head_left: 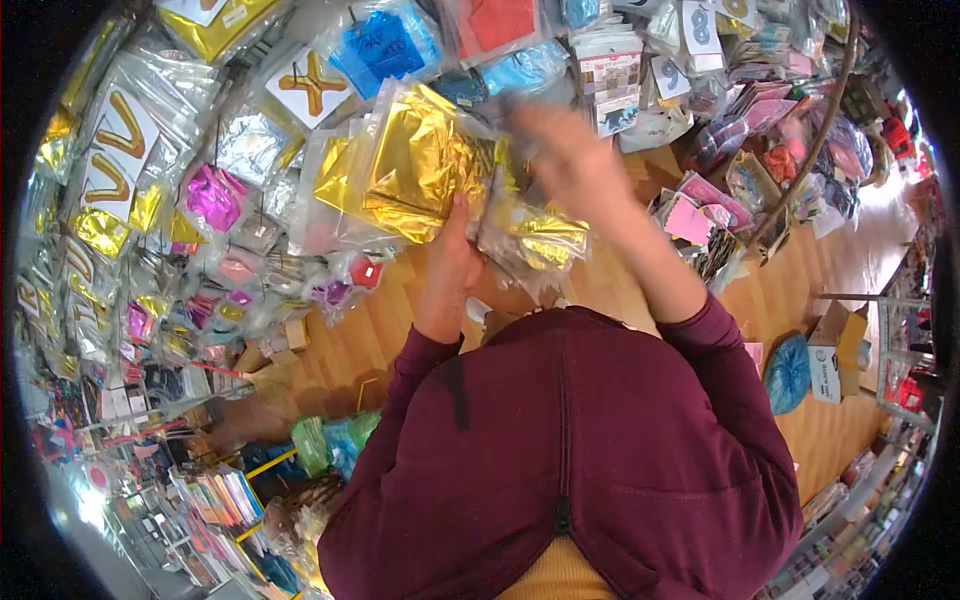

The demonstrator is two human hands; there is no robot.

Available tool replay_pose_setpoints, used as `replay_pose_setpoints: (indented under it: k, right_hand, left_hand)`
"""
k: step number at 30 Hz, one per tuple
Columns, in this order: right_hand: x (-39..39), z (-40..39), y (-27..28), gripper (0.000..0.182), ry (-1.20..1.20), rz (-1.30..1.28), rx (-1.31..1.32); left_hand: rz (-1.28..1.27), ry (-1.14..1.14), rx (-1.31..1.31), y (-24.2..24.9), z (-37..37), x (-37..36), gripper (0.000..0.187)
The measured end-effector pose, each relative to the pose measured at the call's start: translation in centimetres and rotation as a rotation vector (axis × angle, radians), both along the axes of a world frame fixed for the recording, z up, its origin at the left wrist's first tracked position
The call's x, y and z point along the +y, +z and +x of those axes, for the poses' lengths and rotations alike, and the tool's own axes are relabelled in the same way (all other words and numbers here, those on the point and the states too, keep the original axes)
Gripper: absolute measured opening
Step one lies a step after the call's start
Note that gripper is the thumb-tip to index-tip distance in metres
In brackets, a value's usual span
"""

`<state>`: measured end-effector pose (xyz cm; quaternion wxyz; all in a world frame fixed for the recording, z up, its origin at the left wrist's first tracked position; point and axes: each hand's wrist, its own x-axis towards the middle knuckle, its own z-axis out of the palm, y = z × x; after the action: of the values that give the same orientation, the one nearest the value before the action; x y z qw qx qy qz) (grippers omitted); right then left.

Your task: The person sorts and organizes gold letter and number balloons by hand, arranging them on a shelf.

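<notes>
My left hand (455,255) is closed round the lower edge of a stack of clear plastic packets with shiny gold foil (410,170) inside. The thumb lies over the front of the stack. My right hand (560,150) is raised just to the right of the stack and smeared by motion, so its fingers and anything in them cannot be made out. Below it, more clear packets with gold foil (545,240) hang down beside the left hand.
Hanging packets fill the wall ahead, among them a blue one (385,45) and a magenta one (213,197). A curved dark rod (825,130) runs down at the right. An open cardboard box (835,355) and a blue bag (788,374) stand on the wooden floor (750,300).
</notes>
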<state>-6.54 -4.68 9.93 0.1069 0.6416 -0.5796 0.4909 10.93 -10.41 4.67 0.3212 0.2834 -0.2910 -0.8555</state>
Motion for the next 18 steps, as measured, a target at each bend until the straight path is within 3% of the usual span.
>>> replay_pose_setpoints:
  k: [2,5,13,15,18]
  right_hand:
    - [-0.1,4.7,-2.3,0.047,-0.042,0.070,0.125]
    - [1.2,5.0,-3.3,0.045,0.070,0.127,0.046]
    - [4.2,2.8,-8.5,0.037,-0.017,0.197,-0.133]
    - [4.6,1.1,-9.8,0.028,-0.114,0.432,-0.464]
    - [5.0,-1.6,-6.5,0.024,-0.252,0.191,-0.684]
  left_hand:
    - [-0.090,0.085,0.056,0.0,-0.6,-0.1,0.041]
    - [-0.153,0.054,0.063,0.4,-0.1,0.5,0.043]
    - [-0.199,0.139,0.112,-0.6,1.7,-1.1,0.050]
    - [-0.185,0.173,0.081,-0.8,2.3,-2.0,0.050]
    - [-0.157,0.158,0.141,-1.3,2.6,-2.2,0.051]
